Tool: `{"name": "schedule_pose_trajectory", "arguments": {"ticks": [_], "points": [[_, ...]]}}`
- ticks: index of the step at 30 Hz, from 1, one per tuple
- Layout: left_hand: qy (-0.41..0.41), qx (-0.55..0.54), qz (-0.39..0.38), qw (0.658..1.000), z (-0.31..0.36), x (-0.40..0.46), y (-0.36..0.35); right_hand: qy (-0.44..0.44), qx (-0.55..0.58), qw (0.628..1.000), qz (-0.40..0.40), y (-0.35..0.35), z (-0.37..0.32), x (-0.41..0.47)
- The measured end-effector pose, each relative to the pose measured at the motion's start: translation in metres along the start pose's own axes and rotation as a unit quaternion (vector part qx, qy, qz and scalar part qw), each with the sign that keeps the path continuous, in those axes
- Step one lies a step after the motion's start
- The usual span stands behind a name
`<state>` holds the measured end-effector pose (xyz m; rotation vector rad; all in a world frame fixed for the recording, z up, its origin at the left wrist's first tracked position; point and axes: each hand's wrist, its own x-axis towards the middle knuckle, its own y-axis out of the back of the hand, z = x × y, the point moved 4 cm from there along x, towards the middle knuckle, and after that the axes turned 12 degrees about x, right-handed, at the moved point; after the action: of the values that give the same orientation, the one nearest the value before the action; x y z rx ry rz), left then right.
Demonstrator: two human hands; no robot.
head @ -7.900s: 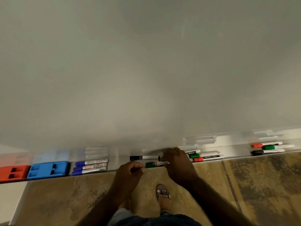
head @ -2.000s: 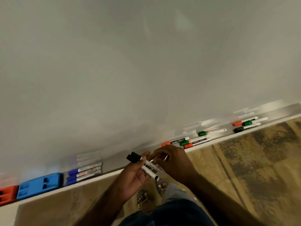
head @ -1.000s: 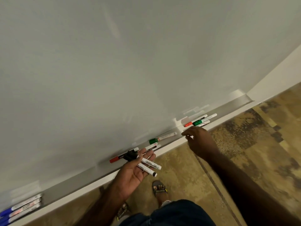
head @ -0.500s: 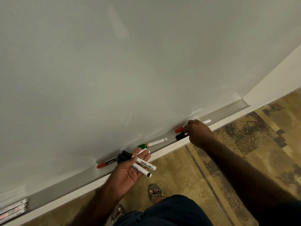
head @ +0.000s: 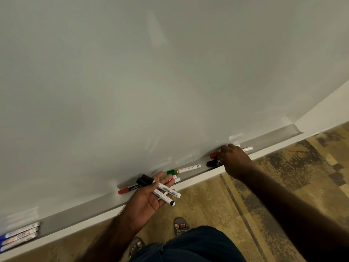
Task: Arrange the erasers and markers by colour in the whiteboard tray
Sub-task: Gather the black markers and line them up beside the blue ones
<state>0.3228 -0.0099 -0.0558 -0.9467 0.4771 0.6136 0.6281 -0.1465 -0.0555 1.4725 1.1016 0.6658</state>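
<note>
My left hand [head: 149, 197] lies palm up just in front of the whiteboard tray [head: 79, 214], with two black-capped markers [head: 160, 188] lying across its straight fingers. My right hand [head: 234, 161] reaches into the tray further right, its fingers curled down over a black-capped marker [head: 211, 163]. A red-capped marker [head: 215, 155] lies just behind that one. A green-capped marker [head: 181, 170] and a red-tipped marker [head: 129, 189] lie in the tray behind my left hand. Three blue markers [head: 18, 236] sit at the tray's far left.
The whiteboard [head: 151, 72] fills the upper view. The tray ends at the right [head: 294, 129], where a white wall begins. Patterned floor [head: 283, 176] lies below, with my sandalled feet [head: 181, 225] close to the wall.
My right hand has stayed over the marker group at the right and closed onto the black-capped one. My left hand keeps the two black markers. The view shifted slightly.
</note>
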Motion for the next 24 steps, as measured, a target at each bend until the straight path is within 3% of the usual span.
{"name": "schedule_pose_trajectory", "arguments": {"ticks": [11, 17, 24], "points": [[-0.017, -0.022, 0.022, 0.999, 0.006, -0.023, 0.016, 0.078, 0.107, 0.990, 0.052, 0.024, -0.123, -0.022], [-0.025, -0.020, 0.037, 0.999, 0.004, -0.043, 0.033, 0.107, 0.267, 0.958, 0.011, 0.021, -0.202, -0.027], [-0.053, -0.024, 0.065, 0.996, 0.010, -0.070, 0.059, 0.158, 0.283, 0.946, -0.007, 0.003, -0.276, -0.026]]}}
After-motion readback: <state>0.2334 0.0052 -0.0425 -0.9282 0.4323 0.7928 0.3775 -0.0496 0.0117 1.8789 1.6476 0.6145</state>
